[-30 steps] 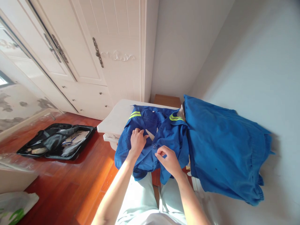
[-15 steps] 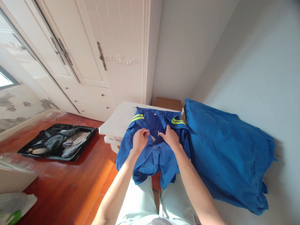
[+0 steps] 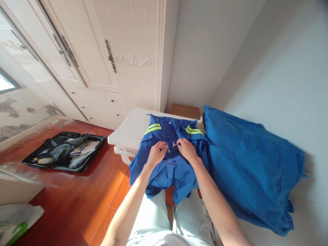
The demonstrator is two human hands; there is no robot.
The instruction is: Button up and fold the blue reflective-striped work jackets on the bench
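Note:
A blue work jacket (image 3: 159, 174) with yellow-green reflective strips on its shoulders lies spread over a white tabletop, its lower part hanging off the near edge. The collar is at the far side, and a round button (image 3: 169, 162) shows on the front below my hands. My left hand (image 3: 157, 152) pinches the front edge on the left of the neck opening. Opposite it, my right hand (image 3: 186, 149) has thumb and fingers closed on the other front edge. A small gap separates the two hands.
To the right lies a large blue garment (image 3: 246, 164) by the wall. The white table (image 3: 128, 131) stands before a white wardrobe (image 3: 135, 82). An open suitcase (image 3: 64, 152) with clothes sits on the red wooden floor, and a plastic bag (image 3: 20, 220) is at lower left.
My left hand has moved right, nearer the jacket's middle. My right hand's fingers have drawn together on the front edge, and the two edges are closer. The view has shifted slightly.

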